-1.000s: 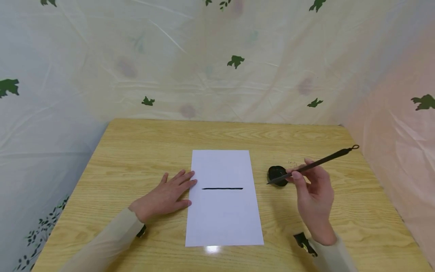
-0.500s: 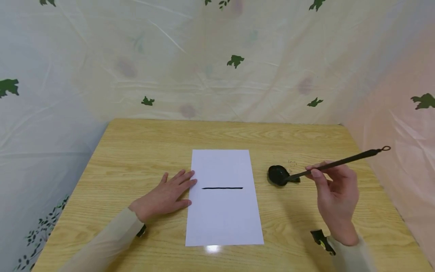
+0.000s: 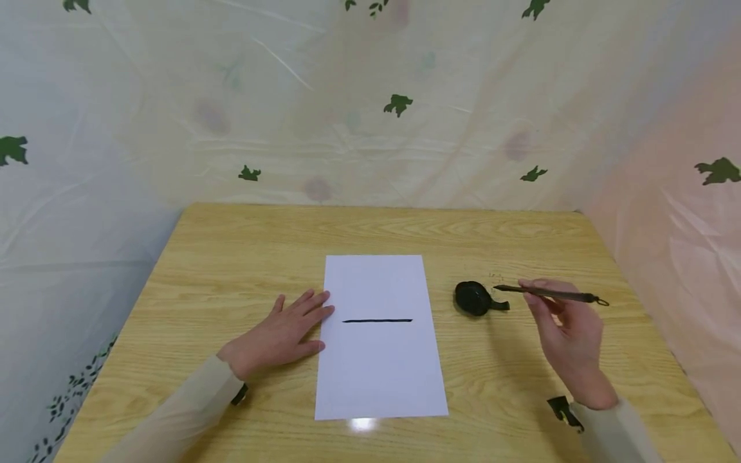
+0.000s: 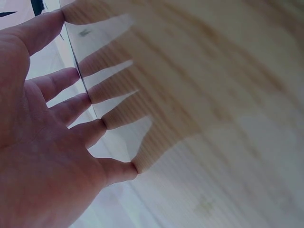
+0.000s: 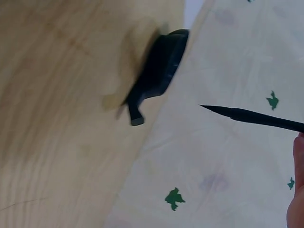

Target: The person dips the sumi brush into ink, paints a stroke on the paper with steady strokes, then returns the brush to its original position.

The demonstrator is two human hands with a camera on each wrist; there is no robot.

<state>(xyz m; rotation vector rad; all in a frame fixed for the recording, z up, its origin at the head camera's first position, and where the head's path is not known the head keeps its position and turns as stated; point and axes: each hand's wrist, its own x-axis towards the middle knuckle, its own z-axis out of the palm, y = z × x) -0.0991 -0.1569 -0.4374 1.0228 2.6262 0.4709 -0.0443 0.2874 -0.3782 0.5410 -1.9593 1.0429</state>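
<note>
My right hand [image 3: 570,337] pinches a dark writing brush [image 3: 570,296] between thumb and fingers, to the right of a small black ink dish [image 3: 471,298]. The brush lies nearly level, its pointed tip to the left, apart from the dish. A loop ends its handle. In the right wrist view the brush [image 5: 256,117] points toward the dish [image 5: 164,59], which has a short handle. Flat on the table, my left hand [image 3: 278,337] spreads its fingers, fingertips on the left edge of the white paper [image 3: 379,379]. A black horizontal stroke [image 3: 377,321] crosses the sheet's middle.
The wood-grain table [image 3: 260,238] carries the paper and dish. Behind it hangs a pale curtain [image 3: 324,96] with green leaf shapes, and more cloth stands at both sides. Small reddish marks [image 3: 496,276] lie on the table behind the dish's handle.
My right hand first moved right, drawing the brush across the dish. The brush tip has since lifted off the dish, and the brush has swung to nearly level. My left hand stays in place.
</note>
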